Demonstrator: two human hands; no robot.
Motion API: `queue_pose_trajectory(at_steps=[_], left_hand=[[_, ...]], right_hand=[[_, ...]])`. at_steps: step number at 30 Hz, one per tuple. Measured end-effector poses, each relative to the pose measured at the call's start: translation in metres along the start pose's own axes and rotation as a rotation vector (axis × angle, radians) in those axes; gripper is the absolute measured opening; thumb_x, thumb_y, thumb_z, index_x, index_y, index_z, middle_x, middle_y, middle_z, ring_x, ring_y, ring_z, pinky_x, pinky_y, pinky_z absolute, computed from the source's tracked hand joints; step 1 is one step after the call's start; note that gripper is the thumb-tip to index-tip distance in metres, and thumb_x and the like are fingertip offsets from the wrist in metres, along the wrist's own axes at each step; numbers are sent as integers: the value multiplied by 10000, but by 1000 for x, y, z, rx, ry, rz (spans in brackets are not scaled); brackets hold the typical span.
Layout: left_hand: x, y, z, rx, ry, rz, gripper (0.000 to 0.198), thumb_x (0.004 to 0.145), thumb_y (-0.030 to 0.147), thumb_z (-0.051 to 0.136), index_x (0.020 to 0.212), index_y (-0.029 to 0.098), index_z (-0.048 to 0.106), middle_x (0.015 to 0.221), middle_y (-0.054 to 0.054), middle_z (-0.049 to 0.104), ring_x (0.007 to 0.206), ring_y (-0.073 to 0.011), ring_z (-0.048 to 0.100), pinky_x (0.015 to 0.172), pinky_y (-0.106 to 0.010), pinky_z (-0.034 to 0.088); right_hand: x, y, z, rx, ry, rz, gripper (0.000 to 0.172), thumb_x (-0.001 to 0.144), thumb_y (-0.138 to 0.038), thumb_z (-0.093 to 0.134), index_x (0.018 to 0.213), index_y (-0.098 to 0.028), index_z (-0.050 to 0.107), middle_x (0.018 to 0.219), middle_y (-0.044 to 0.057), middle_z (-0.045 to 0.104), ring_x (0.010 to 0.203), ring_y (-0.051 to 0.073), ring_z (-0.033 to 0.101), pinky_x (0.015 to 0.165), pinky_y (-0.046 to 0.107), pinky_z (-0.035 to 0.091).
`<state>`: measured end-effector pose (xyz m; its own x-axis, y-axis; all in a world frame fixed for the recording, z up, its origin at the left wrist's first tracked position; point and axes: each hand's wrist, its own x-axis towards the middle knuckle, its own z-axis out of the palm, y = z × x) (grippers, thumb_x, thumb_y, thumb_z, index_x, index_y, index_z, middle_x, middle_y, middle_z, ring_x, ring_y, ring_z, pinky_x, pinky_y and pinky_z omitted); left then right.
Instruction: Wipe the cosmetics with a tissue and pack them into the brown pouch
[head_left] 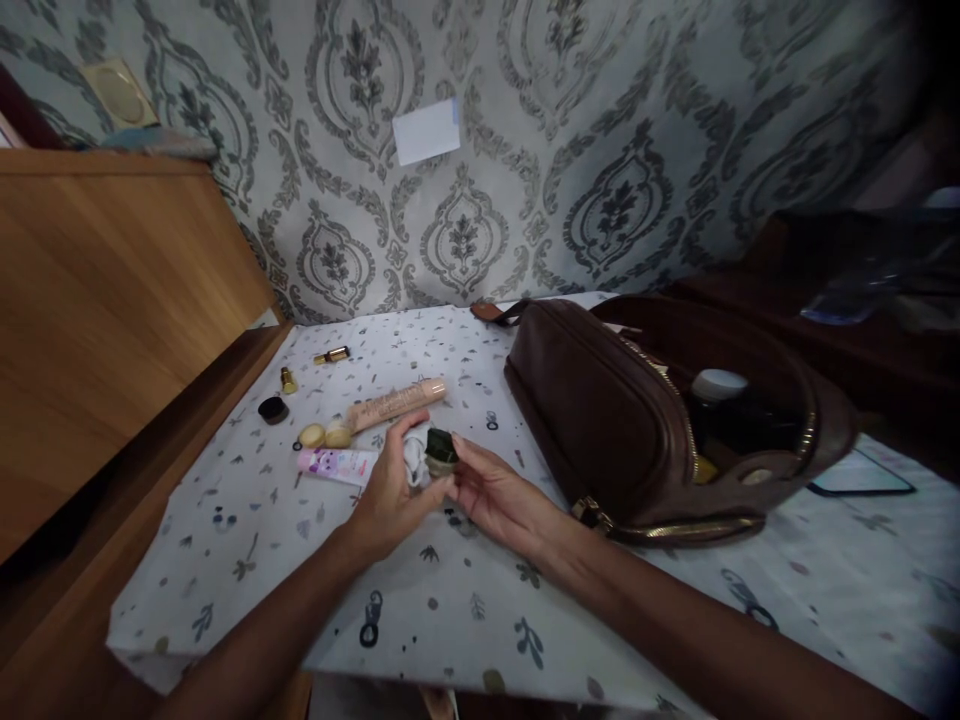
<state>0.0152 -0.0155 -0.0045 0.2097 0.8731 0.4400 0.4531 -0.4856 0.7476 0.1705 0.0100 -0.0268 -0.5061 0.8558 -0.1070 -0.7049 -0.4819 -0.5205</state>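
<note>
My left hand (390, 500) is closed round a crumpled white cloth (414, 452). My right hand (499, 495) pinches a small jar (441, 452) with a dark green top and a paler lower part. Cloth and jar are pressed together between the hands, above the table. Just left of my left hand lies a pink and white tube (334, 464) with a cartoon picture. Behind it rests a long peach-coloured tube (397, 403). Two small yellowish round pieces (324, 436) sit by that tube's left end.
A brown leather toiletry bag (592, 400) stands unzipped on the right, a white-capped container (718, 385) inside. A phone (862, 474) lies beside it. Far left on the patterned cloth (450, 600) are a dark round pot (273, 409) and two gold-coloured tubes (332, 355). A wooden cabinet (127, 300) borders the left.
</note>
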Motion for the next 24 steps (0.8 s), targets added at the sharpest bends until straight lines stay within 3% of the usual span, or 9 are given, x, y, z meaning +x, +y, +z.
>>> queue_pose_trajectory(at_steps=[5,11,16,20,24], left_hand=[[-1,-5,5,57,38,-141,795,698,328,795,1338,212,338,1313,-120,533,1218,-301,533,1037,-448,410],[2,4,2,38,82,-258,761,610,288,834,1253,214,434,1218,-97,587,1144,-317,571,962,-422,442],[7,7,-10,40,-13,-279,686,644,252,791,1252,222,477,1002,-37,660,928,-254,633,809,-341,479],[8,11,-20,25,-73,-245,641,671,276,790,1249,238,519,1021,-33,677,937,-246,637,809,-321,482],[8,13,-24,40,-140,-186,517,775,298,721,1253,223,540,1088,-57,694,989,-254,648,864,-344,489]], right_hand=[[-6,2,7,-4,-19,51,245,719,-279,840,891,-168,703,843,-4,711,715,83,615,651,173,494],[-9,4,9,-66,-34,109,248,767,-367,796,884,-181,682,843,7,706,698,95,597,665,205,472],[-10,1,7,-129,-49,179,293,806,-431,748,949,-192,656,824,5,684,736,122,600,675,245,462],[-11,-4,6,-126,-8,175,223,759,-300,800,878,-184,652,794,-18,659,708,101,587,626,221,431],[-10,-6,5,-92,-25,145,243,709,-250,836,857,-151,671,796,-6,658,734,99,594,670,215,460]])
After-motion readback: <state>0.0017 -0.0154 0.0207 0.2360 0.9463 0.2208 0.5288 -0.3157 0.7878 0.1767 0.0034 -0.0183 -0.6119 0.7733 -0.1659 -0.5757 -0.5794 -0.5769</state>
